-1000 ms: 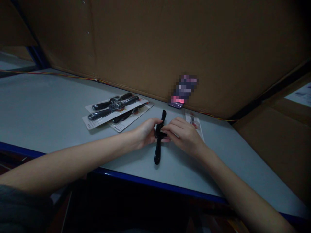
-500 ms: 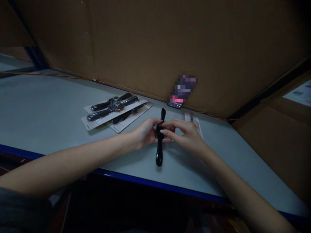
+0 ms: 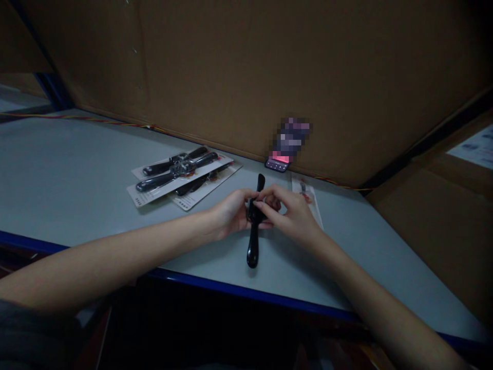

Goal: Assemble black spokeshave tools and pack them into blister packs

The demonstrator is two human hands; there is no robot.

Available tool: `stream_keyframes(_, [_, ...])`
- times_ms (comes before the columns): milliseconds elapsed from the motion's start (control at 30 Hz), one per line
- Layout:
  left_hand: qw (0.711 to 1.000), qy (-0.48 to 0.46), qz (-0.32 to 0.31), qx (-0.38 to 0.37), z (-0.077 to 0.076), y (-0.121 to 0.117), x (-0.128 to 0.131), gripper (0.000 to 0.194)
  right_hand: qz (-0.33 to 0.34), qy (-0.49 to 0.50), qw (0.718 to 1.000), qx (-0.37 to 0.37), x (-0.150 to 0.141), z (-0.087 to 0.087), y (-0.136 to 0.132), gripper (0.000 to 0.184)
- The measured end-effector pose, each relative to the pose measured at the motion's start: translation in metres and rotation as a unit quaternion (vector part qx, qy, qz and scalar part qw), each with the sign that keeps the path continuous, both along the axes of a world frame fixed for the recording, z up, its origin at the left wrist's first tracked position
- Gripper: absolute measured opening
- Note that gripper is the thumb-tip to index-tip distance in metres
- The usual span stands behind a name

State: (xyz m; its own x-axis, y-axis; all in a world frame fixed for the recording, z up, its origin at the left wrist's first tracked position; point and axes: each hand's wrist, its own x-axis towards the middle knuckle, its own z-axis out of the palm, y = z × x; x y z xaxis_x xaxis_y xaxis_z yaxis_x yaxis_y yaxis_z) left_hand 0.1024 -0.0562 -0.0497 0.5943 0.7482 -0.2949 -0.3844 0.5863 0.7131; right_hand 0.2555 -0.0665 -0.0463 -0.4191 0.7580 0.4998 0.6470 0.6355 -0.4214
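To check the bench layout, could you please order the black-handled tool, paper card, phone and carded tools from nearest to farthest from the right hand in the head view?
From the right hand:
1. Black-handled tool: at the fingertips, to the left.
2. Paper card: just beyond the hand, ahead and right.
3. Phone: farther ahead.
4. Carded tools: farthest, to the left.

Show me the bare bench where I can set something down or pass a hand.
The widest bare bench lies left of the carded tools. Another patch runs right of the right hand, beyond the paper card. It's crowded mid-bench, where the left hand and right hand grip the black tool close to the carded tools and phone.
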Motion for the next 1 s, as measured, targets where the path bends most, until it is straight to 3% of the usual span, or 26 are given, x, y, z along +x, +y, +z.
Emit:
stream_keyframes(200, [1.000,0.001,0.007,-0.008,0.003,0.003,-0.004,0.027,-0.015,0.040,0.998,-0.036,0.005,0.007,-0.001,0.012])
stream_keyframes(433, [0.999,0.007,0.035,-0.025,0.003,0.005,-0.005,0.022,-0.030,0.021,0.998,-0.051,0.011,0.008,0.001,0.011])
stream_keyframes(567, [1.000,0.012,0.020,-0.019,0.004,0.003,-0.004,0.022,-0.046,-0.016,0.998,-0.028,0.009,0.006,0.000,0.014])
stream_keyframes(867, [0.999,0.017,0.029,-0.012,0.006,0.003,-0.004,0.019,0.041,-0.060,0.997,0.008,0.002,0.011,-0.009,0.019])
stream_keyframes(1000, [1.000,0.018,0.016,-0.017,0.007,0.002,-0.003,0.022,0.015,-0.101,0.994,0.037,0.004,0.013,-0.008,0.020])
